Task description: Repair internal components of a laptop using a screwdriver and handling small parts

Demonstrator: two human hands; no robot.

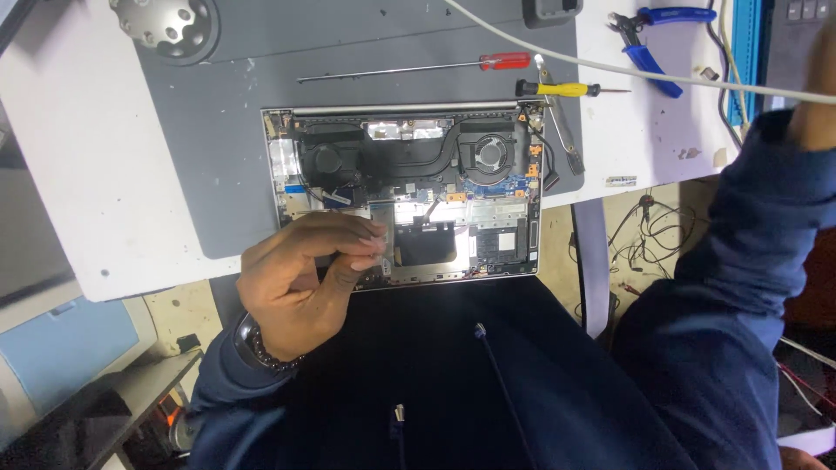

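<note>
An opened laptop [453, 165] lies bottom-up on a grey mat [218, 148], its two fans, heat pipe and circuit boards exposed. My left hand [305, 278] rests at the laptop's near left corner, fingertips pinched together over the inner frame; whether they hold a small part I cannot tell. My right arm in a dark blue sleeve [749, 261] reaches up and away to the right. Only a blurred sliver of my right hand [819, 87] shows at the frame's right edge, by a white cable [610, 65].
Behind the laptop lie a long red-handled screwdriver [418, 68], a yellow-handled screwdriver [566, 89], tweezers [562, 130] and blue-handled pliers [653, 39]. A grey round knob [165, 26] sits far left. The white desk [87, 174] ends just before my lap. Loose wires hang lower right.
</note>
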